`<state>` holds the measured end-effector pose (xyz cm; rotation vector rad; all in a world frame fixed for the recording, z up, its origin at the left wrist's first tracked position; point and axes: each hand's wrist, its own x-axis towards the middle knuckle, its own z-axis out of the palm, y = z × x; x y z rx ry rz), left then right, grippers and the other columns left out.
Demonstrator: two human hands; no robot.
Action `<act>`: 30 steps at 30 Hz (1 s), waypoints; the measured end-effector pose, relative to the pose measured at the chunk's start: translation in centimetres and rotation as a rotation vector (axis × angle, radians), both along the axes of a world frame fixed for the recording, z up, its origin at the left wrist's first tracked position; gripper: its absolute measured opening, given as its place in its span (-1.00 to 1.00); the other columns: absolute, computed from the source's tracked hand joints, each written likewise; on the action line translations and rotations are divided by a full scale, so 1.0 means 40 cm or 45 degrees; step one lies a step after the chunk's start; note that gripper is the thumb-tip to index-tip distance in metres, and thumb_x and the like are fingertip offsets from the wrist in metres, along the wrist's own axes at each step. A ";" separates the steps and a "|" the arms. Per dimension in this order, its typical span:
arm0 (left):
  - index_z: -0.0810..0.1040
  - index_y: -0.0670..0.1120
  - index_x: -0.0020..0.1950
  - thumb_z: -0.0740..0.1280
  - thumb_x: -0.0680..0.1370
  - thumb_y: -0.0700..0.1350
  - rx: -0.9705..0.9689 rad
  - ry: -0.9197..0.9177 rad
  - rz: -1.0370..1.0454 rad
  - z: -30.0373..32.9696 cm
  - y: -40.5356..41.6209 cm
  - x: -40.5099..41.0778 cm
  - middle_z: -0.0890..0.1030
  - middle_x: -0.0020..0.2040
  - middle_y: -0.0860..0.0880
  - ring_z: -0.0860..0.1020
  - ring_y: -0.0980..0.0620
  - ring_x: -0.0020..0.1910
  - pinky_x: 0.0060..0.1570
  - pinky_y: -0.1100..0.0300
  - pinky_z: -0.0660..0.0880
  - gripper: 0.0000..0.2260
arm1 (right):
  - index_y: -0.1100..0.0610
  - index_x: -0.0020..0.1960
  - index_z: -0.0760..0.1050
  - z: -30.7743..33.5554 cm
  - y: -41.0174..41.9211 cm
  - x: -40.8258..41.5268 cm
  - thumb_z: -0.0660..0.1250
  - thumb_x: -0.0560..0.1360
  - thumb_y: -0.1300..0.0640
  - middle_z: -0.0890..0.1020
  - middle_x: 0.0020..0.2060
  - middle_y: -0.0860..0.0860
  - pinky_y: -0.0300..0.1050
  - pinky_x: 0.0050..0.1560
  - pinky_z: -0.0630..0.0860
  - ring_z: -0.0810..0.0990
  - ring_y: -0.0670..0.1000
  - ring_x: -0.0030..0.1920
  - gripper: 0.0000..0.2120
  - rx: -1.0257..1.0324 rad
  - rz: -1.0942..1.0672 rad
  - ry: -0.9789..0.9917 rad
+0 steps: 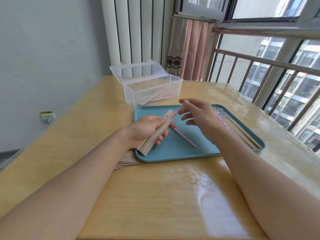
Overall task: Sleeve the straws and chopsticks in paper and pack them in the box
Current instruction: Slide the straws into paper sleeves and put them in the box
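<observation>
My left hand [147, 129] grips a tan paper sleeve [156, 134] over the teal tray [173, 153]. A pink chopstick [177, 110] sticks out of the sleeve's upper end, and my right hand [199, 116] pinches its tip between thumb and forefinger. Another pink chopstick [185, 137] lies loose on the tray under my hands. A bundle of straws and chopsticks [237, 125] lies along the tray's right side. The clear plastic box [152, 89] stands open behind the tray with several sleeved pieces inside.
A stack of flat paper sleeves [128, 161] lies on the wooden table [155, 196] left of the tray, partly under my left forearm. A wall with a socket is at the left; a radiator, curtain and window railing stand behind and right.
</observation>
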<state>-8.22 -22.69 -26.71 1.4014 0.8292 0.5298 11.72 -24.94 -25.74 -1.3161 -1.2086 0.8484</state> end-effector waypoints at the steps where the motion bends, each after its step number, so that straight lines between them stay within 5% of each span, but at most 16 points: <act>1: 0.59 -0.21 0.20 0.09 0.72 -0.01 -0.007 -0.006 -0.001 0.000 0.001 0.000 0.49 -0.34 -0.03 0.40 0.09 -0.47 -0.45 0.26 0.44 -0.63 | 0.13 0.14 0.64 -0.002 -0.001 -0.003 0.27 0.66 0.08 0.69 -0.20 0.09 -0.12 -0.28 0.56 0.62 0.02 -0.27 -0.79 0.006 0.007 -0.032; 9: 0.58 -0.22 0.20 0.10 0.72 -0.01 -0.036 -0.040 0.013 -0.002 0.003 0.002 0.48 -0.36 -0.04 0.39 0.09 -0.48 -0.46 0.27 0.42 -0.63 | 0.15 0.14 0.65 -0.007 -0.005 -0.017 0.26 0.66 0.01 0.68 -0.19 0.13 -0.15 -0.33 0.52 0.60 0.04 -0.28 -0.73 -0.009 0.155 -0.126; 12: 0.59 -0.22 0.19 0.10 0.72 -0.01 -0.031 -0.050 0.050 -0.003 0.006 0.003 0.49 -0.35 -0.04 0.40 0.09 -0.47 -0.45 0.26 0.44 -0.64 | 0.19 0.09 0.62 -0.008 0.000 -0.008 0.20 0.68 -0.03 0.66 -0.25 0.13 -0.13 -0.40 0.44 0.56 0.09 -0.31 -0.67 -0.063 0.005 -0.129; 17: 0.56 -0.25 0.22 0.10 0.72 -0.08 -0.038 -0.125 0.206 -0.006 0.012 0.007 0.51 -0.29 -0.07 0.46 0.06 -0.44 -0.44 0.22 0.49 -0.67 | 0.16 -0.21 0.63 -0.024 0.001 -0.008 0.51 0.42 -0.16 0.58 -0.41 -0.03 -0.16 -0.37 0.37 0.47 -0.06 -0.39 -0.64 -0.281 0.046 -1.153; 20: 0.55 -0.24 0.21 0.09 0.72 -0.10 -0.051 -0.143 0.268 -0.006 0.014 0.010 0.50 -0.28 -0.08 0.45 0.05 -0.44 -0.45 0.21 0.49 -0.69 | 0.25 -0.26 0.59 -0.012 0.000 -0.026 0.52 0.45 -0.05 0.52 -0.42 0.02 -0.14 -0.38 0.33 0.43 0.00 -0.39 -0.64 -0.321 0.129 -1.311; 23: 0.55 -0.23 0.21 0.09 0.72 -0.09 -0.048 -0.141 0.286 -0.004 0.012 0.010 0.49 -0.28 -0.08 0.45 0.05 -0.44 -0.44 0.21 0.49 -0.69 | 0.20 -0.42 0.32 0.001 -0.003 -0.027 0.44 0.49 0.07 0.34 -0.47 0.08 -0.11 -0.40 0.21 0.28 0.05 -0.43 -0.56 -0.387 0.150 -1.407; 26: 0.56 -0.23 0.20 0.09 0.72 -0.08 -0.042 -0.128 0.286 -0.006 0.013 0.010 0.50 -0.27 -0.08 0.45 0.05 -0.43 -0.43 0.20 0.49 -0.69 | 0.18 -0.44 0.38 0.006 -0.007 -0.010 0.41 0.48 0.14 0.39 -0.52 0.06 -0.18 -0.44 0.31 0.33 0.02 -0.49 -0.62 -0.442 0.122 -1.265; 30: 0.59 -0.19 0.18 0.12 0.72 -0.07 -0.023 -0.090 0.250 -0.007 0.012 0.007 0.54 -0.26 -0.07 0.46 0.04 -0.42 -0.41 0.20 0.50 -0.70 | 0.37 -0.10 0.57 0.007 -0.002 0.016 0.32 0.57 0.28 0.63 -0.33 0.17 -0.23 -0.44 0.50 0.49 -0.02 -0.47 -0.85 -0.354 0.065 -0.349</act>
